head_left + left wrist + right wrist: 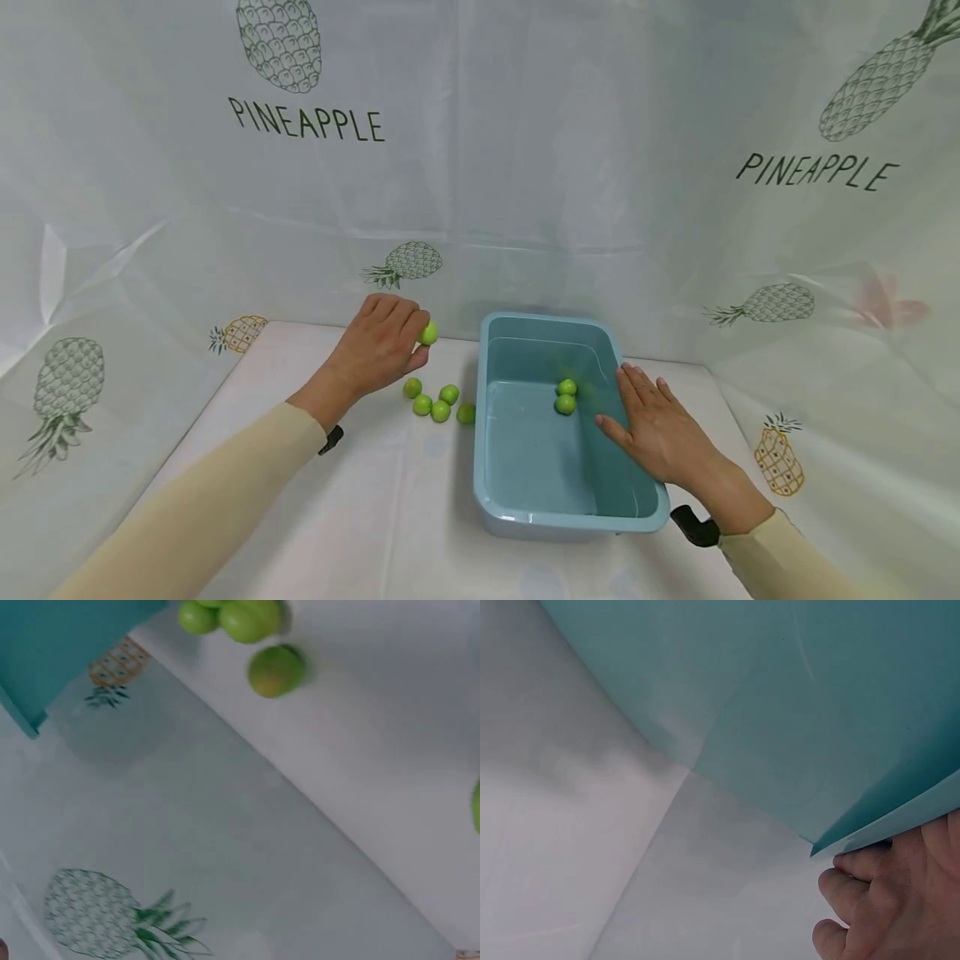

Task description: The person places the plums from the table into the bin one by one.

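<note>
The left hand (378, 346) pinches a green fruit (428, 333) at its fingertips, while the right hand (660, 429) rests spread on the blue tub's (525, 521) rim beside it.

Bright green round fruits (440, 410), pale blue-teal plastic tub (497, 500), white desk (390, 517), cream long sleeves (187, 508), whitish backdrop cloth (562, 167) printed with grey-green and yellow pineapples and dark "PINEAPPLE" lettering
</note>
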